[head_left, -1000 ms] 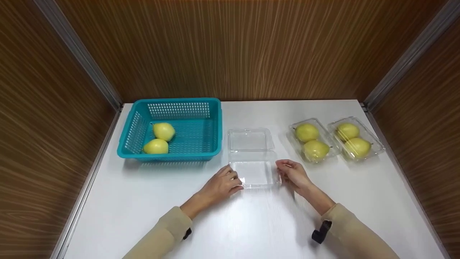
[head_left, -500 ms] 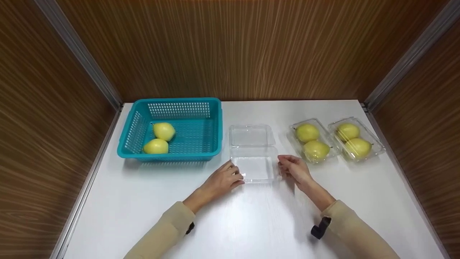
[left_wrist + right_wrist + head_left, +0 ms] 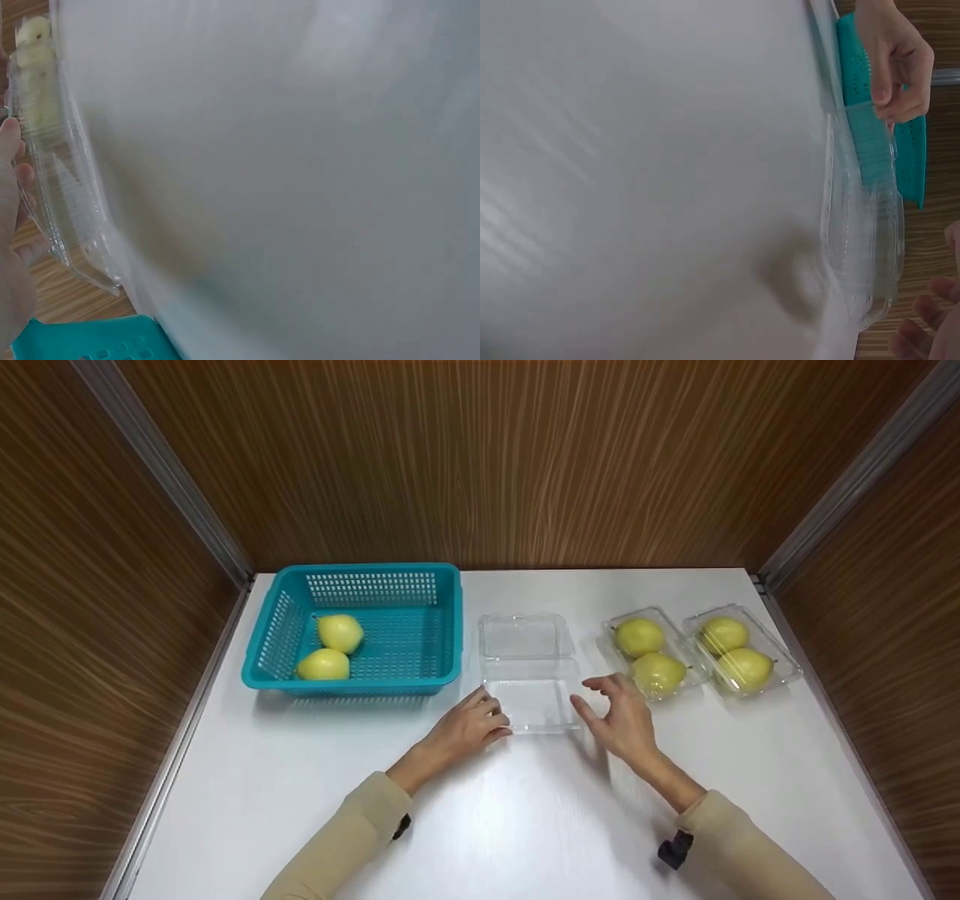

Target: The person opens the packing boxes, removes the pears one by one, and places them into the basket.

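A clear plastic clamshell container point(image 3: 531, 701) lies unfolded on the white table, its lid point(image 3: 525, 637) on the far side. My left hand point(image 3: 469, 725) pinches the container's left rim between thumb and fingers, plainly seen in the right wrist view. At the right side, my right hand point(image 3: 622, 718) is just off the rim, thumb and fingers spread apart, holding nothing. In the left wrist view, only part of the left hand point(image 3: 11, 240) shows at the edge, beside the container point(image 3: 71, 202).
Left of the container stands a teal basket point(image 3: 405, 685) with two yellow pears point(image 3: 340, 634). Two closed clear boxes point(image 3: 694, 660), each with two pears, lie on the right. Wood-grain panels point(image 3: 480, 465) wall the white table point(image 3: 480, 825) at the back and sides.
The container has slid a little away from me, with both hands going along. My right hand has since let go of its right rim and spread its fingers.
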`<state>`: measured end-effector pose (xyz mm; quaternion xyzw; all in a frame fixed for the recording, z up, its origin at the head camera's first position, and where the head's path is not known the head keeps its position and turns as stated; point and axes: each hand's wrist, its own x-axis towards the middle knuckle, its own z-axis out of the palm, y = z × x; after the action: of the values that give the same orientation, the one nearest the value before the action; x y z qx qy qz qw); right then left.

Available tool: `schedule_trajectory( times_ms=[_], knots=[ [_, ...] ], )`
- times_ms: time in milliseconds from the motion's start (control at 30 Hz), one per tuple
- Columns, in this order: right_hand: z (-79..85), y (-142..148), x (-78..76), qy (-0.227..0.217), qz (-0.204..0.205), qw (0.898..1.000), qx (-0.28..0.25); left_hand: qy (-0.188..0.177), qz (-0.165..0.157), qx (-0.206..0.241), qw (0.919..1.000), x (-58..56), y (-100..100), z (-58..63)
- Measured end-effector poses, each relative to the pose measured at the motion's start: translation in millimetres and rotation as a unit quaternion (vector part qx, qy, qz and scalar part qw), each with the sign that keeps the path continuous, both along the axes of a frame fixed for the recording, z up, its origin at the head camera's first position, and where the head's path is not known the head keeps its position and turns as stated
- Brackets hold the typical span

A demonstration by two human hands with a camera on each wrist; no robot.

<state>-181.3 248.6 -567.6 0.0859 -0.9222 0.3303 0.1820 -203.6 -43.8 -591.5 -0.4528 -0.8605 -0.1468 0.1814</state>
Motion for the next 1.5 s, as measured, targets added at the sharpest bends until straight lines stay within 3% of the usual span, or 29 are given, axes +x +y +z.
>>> schedule_trajectory(
  times_ms=[100,233,500,733,1067,1333,1500],
  knots=[
    [-2.4,-5.7,7.6,0.066,0.028,0.995,0.068,-0.003,0.002,-0.008,1.0000,-1.1,-0.2,0.3],
    [-8.5,-13.4,15.8,0.124,0.058,0.980,0.143,0.001,0.003,-0.008,1.0000,-2.3,0.1,0.7],
    [-20.7,-28.5,26.6,0.177,0.088,0.954,0.225,0.014,0.004,-0.006,0.9999,-3.0,-0.5,-1.0],
    [-30.0,-33.4,27.1,0.239,0.103,0.922,0.285,0.013,-0.001,0.027,0.9995,-3.3,-0.6,-3.3],
    [-30.0,-32.1,16.6,0.261,0.102,0.914,0.294,0.001,0.031,0.021,0.9993,-3.6,3.4,-3.0],
    [-29.7,-31.1,2.7,0.265,0.100,0.913,0.293,0.073,0.078,0.019,0.9941,-3.6,14.8,-5.3],
    [-28.4,-31.3,-5.4,0.255,0.093,0.914,0.302,0.080,0.109,-0.002,0.9908,-5.8,21.2,-3.7]
  ],
)
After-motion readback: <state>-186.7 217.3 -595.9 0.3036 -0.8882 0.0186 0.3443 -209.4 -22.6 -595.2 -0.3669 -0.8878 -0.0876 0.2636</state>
